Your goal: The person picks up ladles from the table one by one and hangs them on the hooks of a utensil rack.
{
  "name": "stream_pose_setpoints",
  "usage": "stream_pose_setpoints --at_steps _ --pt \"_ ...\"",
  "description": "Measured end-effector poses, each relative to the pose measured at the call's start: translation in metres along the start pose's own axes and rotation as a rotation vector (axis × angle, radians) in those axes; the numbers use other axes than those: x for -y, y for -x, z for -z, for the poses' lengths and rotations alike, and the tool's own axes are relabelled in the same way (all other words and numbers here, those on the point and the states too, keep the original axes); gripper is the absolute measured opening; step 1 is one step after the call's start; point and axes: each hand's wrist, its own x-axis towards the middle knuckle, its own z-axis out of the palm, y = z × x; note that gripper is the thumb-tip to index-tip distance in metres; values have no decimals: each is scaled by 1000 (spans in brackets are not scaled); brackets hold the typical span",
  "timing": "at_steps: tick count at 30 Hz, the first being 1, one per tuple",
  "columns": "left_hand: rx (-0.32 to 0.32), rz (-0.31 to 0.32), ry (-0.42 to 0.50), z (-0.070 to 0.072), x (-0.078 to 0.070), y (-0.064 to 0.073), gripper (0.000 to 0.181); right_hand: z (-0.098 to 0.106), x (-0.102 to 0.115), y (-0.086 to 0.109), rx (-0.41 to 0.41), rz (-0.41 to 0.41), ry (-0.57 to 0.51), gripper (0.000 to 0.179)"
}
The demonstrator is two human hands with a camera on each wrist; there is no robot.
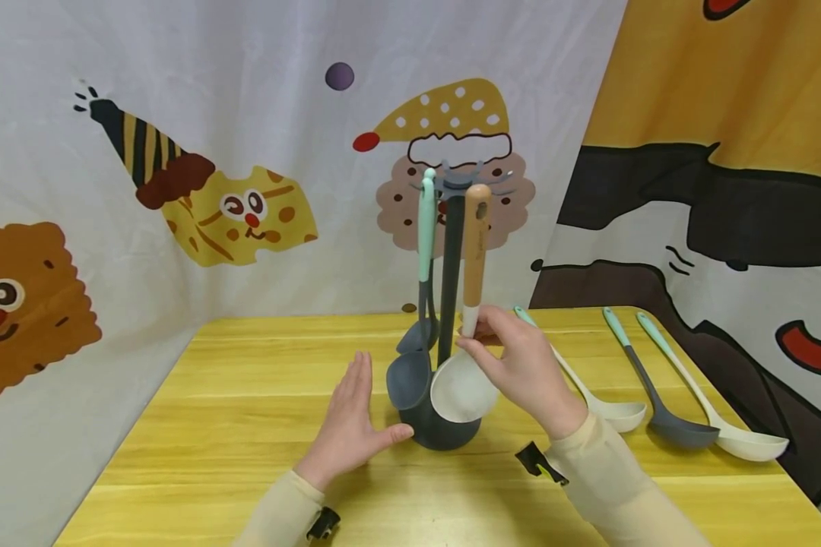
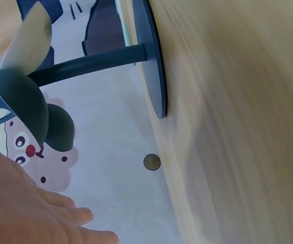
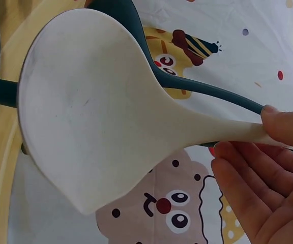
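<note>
A white ladle (image 1: pixel 464 387) with a wooden handle hangs upright at the front of a dark grey utensil stand (image 1: pixel 453 281). My right hand (image 1: pixel 527 372) pinches its neck between thumb and fingers, as the right wrist view also shows. Whether the handle's hole sits on a hook cannot be told. Two dark grey ladles, a nearer one (image 1: pixel 408 380) and a farther one (image 1: pixel 419 336), hang on the stand's left side by mint handles. Beside the round base, my left hand (image 1: pixel 352 429) holds its fingers straight, with nothing in them; its thumb points toward the base.
On the right of the wooden table (image 1: pixel 246 456) lie three mint-handled ladles: a white one (image 1: pixel 619 414), a dark grey one (image 1: pixel 684 431) and another white one (image 1: pixel 749 444). A cartoon-printed cloth (image 1: pixel 280 76) hangs behind the table.
</note>
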Motion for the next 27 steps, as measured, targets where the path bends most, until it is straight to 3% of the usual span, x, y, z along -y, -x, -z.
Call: stream_pose_setpoints --at_steps 7,13,20,27 --pt "-20 16 23 0 -2 6 129 11 -8 12 68 -42 14 46" --pt "-69 25 -68 1 -3 11 132 20 -24 26 114 -12 23 63" --pt "-104 39 -167 5 -1 15 134 26 -55 45 176 40 61 72" --pt "-98 43 -241 11 2 17 133 29 -78 59 236 -34 123 84"
